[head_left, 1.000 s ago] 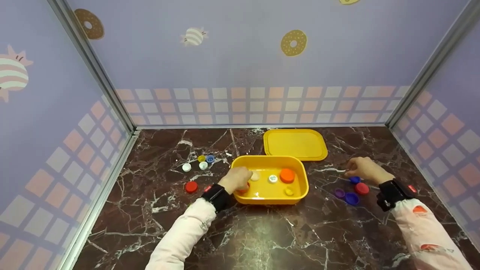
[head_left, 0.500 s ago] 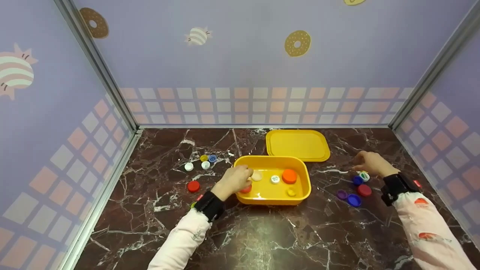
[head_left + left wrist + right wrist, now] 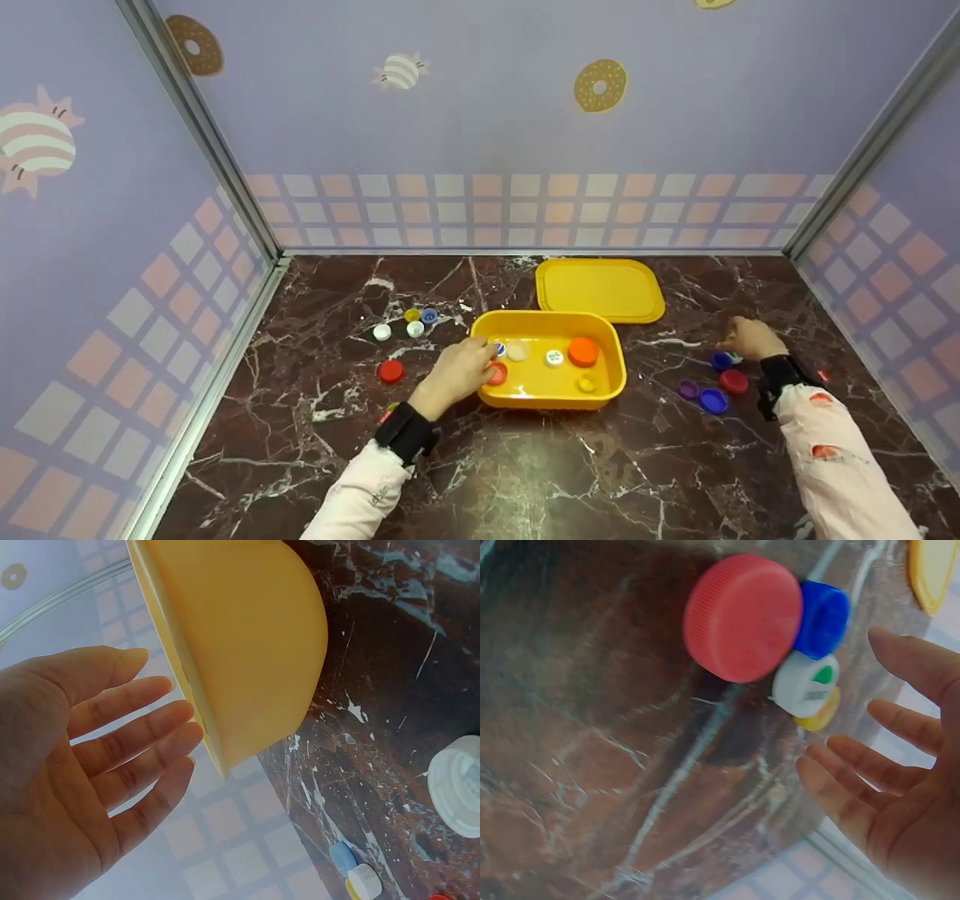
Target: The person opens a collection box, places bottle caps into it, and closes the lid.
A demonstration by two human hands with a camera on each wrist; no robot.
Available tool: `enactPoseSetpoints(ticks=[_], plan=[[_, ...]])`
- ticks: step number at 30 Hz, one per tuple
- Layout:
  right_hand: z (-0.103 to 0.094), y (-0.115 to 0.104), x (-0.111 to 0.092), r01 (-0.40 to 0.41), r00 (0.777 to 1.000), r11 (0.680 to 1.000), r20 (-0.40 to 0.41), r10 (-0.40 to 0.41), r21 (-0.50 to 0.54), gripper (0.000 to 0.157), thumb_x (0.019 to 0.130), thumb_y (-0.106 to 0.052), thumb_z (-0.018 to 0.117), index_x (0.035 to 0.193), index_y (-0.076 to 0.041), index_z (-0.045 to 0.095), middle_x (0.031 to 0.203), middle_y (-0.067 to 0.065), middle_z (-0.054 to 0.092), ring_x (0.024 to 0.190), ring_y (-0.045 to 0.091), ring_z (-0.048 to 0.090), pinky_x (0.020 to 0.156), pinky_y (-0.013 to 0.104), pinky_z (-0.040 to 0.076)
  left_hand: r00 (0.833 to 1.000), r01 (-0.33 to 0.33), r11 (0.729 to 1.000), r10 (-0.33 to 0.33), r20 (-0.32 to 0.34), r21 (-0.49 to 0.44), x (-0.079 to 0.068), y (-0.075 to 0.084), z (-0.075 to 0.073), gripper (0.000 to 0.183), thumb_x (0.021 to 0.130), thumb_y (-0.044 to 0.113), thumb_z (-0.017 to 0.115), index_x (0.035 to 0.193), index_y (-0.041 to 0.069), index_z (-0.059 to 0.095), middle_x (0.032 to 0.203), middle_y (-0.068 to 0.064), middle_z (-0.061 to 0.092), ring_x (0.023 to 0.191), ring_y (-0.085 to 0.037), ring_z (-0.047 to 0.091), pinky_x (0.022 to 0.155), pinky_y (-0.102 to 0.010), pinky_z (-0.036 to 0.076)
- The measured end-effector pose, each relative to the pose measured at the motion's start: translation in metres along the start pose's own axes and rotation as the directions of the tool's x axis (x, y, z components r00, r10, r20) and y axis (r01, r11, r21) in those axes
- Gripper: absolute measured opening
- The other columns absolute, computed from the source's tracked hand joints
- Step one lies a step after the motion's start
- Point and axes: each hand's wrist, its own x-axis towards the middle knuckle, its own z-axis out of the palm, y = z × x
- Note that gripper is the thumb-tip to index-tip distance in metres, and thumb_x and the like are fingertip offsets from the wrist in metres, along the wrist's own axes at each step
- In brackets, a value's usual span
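Note:
My left hand (image 3: 459,373) is over the left rim of a yellow plastic box (image 3: 551,403). The left wrist view shows its palm empty, fingers loosely spread. Inside the box lie a blue-and-white cap (image 3: 500,349), a pinkish-red cap (image 3: 496,373), a cream cap (image 3: 517,350), a white cap (image 3: 553,358), an orange cap (image 3: 583,352) and a small yellow cap (image 3: 586,384). My right hand (image 3: 756,339) hovers by the right-hand caps, fingers relaxed and holding nothing. Closest to it are a white-and-green cap (image 3: 806,684), a yellow cap (image 3: 821,711), a blue cap (image 3: 823,619) and a red cap (image 3: 742,619).
Behind the box lies its yellow lid (image 3: 600,291). Left of it are white (image 3: 382,332), blue (image 3: 429,316) and red (image 3: 391,371) caps, among others. Purple (image 3: 688,389) and blue (image 3: 713,401) caps sit at right. Patterned panels (image 3: 480,135) enclose the marble-look table.
My left hand has drawn back leftward from inside the box, uncovering the blue-and-white cap. My right hand has shifted slightly right; the white-and-green cap came into sight beneath it.

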Motion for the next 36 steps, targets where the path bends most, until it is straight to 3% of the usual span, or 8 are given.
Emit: enactPoseSetpoints(ticks=[4, 10, 13, 18, 22, 28, 36], plan=[[0.006, 0.004, 0.002, -0.061, 0.998, 0.998, -0.021, 0.061, 0.006, 0.054, 0.081, -0.022, 0.064, 0.114, 0.016, 0.043, 0.096, 0.034, 0.049, 0.095, 0.051, 0.043, 0.072, 0.057, 0.039, 1.0, -0.008, 1.0, 0.007, -0.027, -0.006, -0.004, 0.003, -0.004, 0.013, 0.076, 0.013, 0.067, 0.074, 0.008, 0.055, 0.071, -0.004, 0.048, 0.064, -0.025, 0.053, 0.051, -0.037, 0.043], [0.014, 0.008, 0.002, -0.123, 0.992, 0.992, -0.015, 0.124, 0.02, 0.052, 0.084, -0.024, 0.061, 0.117, 0.013, 0.043, 0.103, 0.037, 0.043, 0.098, 0.053, 0.04, 0.072, 0.062, 0.037, 0.991, -0.062, 0.998, 0.065, -0.121, 0.024, -0.009, 0.011, -0.009, 0.015, 0.076, 0.016, 0.067, 0.072, 0.008, 0.055, 0.067, -0.003, 0.046, 0.057, -0.022, 0.051, 0.048, -0.035, 0.042], [0.016, 0.007, 0.002, -0.105, 0.994, 0.995, -0.034, 0.105, 0.005, 0.045, 0.085, -0.021, 0.06, 0.112, 0.013, 0.047, 0.102, 0.037, 0.045, 0.097, 0.053, 0.041, 0.072, 0.063, 0.037, 0.982, -0.098, 0.994, 0.103, -0.158, 0.037, -0.011, 0.017, -0.01, 0.017, 0.078, 0.018, 0.066, 0.072, 0.009, 0.054, 0.067, -0.002, 0.047, 0.056, -0.022, 0.051, 0.047, -0.034, 0.042], [0.015, 0.003, 0.003, -0.021, 0.995, 1.0, -0.098, 0.02, -0.008, 0.027, 0.081, -0.012, 0.061, 0.092, 0.013, 0.056, 0.085, 0.03, 0.055, 0.087, 0.049, 0.049, 0.069, 0.056, 0.041, 0.975, -0.121, 0.991, 0.129, -0.179, 0.052, -0.012, 0.022, -0.013, 0.016, 0.08, 0.018, 0.065, 0.071, 0.009, 0.055, 0.068, -0.002, 0.049, 0.057, -0.022, 0.051, 0.046, -0.034, 0.041], [0.016, 0.001, 0.003, -0.007, 0.992, 1.0, -0.126, 0.006, -0.003, 0.019, 0.08, -0.008, 0.062, 0.083, 0.01, 0.06, 0.077, 0.024, 0.058, 0.078, 0.045, 0.055, 0.066, 0.053, 0.043, 0.983, -0.095, 0.995, 0.1, -0.155, 0.039, -0.013, 0.02, -0.018, 0.018, 0.081, 0.023, 0.065, 0.074, 0.009, 0.056, 0.068, -0.001, 0.047, 0.059, -0.021, 0.051, 0.048, -0.034, 0.042], [0.018, 0.004, 0.001, -0.047, 0.991, 0.999, -0.123, 0.049, 0.017, 0.015, 0.082, -0.008, 0.062, 0.076, 0.006, 0.06, 0.072, 0.019, 0.058, 0.072, 0.04, 0.056, 0.061, 0.052, 0.043, 0.993, -0.035, 0.998, 0.04, -0.113, 0.05, -0.014, 0.009, -0.022, 0.014, 0.077, 0.018, 0.067, 0.076, 0.007, 0.059, 0.07, -0.004, 0.049, 0.06, -0.024, 0.052, 0.049, -0.035, 0.043], [0.02, 0.006, -0.001, -0.02, 0.989, 0.999, -0.143, 0.025, 0.037, 0.013, 0.08, -0.006, 0.063, 0.074, 0.004, 0.059, 0.069, 0.017, 0.057, 0.069, 0.038, 0.055, 0.058, 0.05, 0.043, 0.985, 0.01, 0.999, -0.002, -0.17, 0.044, -0.018, -0.014, -0.026, 0.012, 0.073, 0.012, 0.067, 0.075, 0.005, 0.057, 0.071, -0.006, 0.05, 0.061, -0.025, 0.052, 0.05, -0.036, 0.044]])
